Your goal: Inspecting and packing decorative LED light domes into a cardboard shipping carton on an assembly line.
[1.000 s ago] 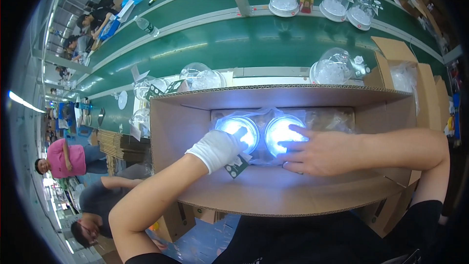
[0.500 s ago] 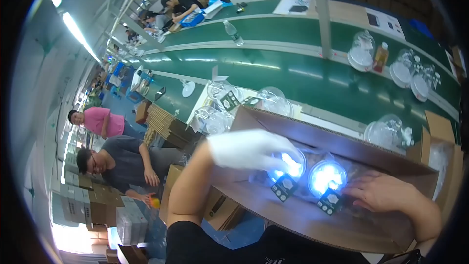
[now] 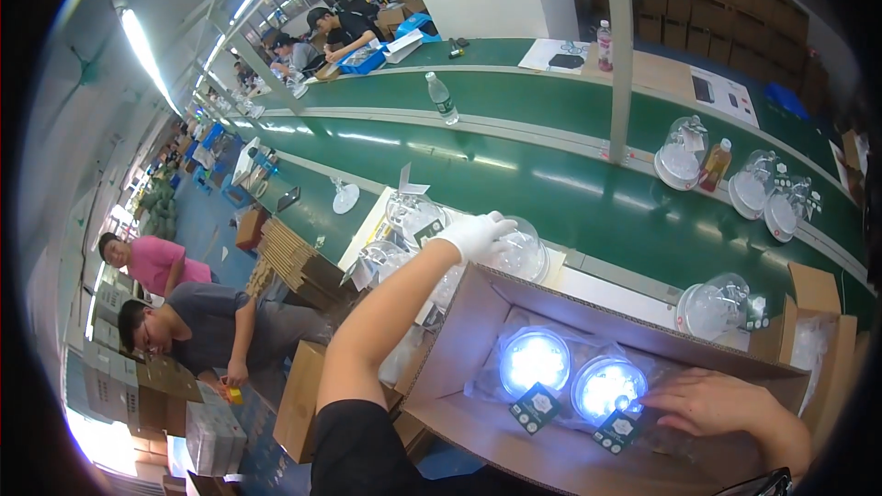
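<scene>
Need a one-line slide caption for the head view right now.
Gloved left hand at a clear dome, bare right hand beside two glowing lights in an open cardboard box.

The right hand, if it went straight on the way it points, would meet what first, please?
The right hand would probably meet the nearer glowing round lamp in the cardboard box; its fingers may already touch the edge, though depth is unclear.
</scene>
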Demonstrator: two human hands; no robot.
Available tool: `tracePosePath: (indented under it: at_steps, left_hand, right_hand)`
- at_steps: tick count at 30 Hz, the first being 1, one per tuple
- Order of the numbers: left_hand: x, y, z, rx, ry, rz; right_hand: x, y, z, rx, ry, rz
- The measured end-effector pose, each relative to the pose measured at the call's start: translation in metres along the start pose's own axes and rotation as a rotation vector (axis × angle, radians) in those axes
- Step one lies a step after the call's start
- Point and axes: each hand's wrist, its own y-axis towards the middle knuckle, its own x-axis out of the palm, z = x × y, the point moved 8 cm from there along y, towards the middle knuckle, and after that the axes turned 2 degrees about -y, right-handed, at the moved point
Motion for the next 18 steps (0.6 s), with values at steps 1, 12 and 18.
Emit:
tracePosePath:
  at_steps: [1,12,18]
  left_hand:
    - [0.003,0.006,0.007,0.205,0.145,0.110]
    - [-0.041,-0.003,-0.020,-0.134,0.063,0.422]
    - [-0.228,-0.111,0.022,-0.077,-0.150,1.019]
  right_hand:
    - [-0.001,0.000,-0.001,-0.008,-0.009,-0.001]
    - [-0.003,0.008,-0.008,-0.026,-0.026,-0.008]
    - [-0.050,-0.018,-0.036,0.055,0.076,0.340]
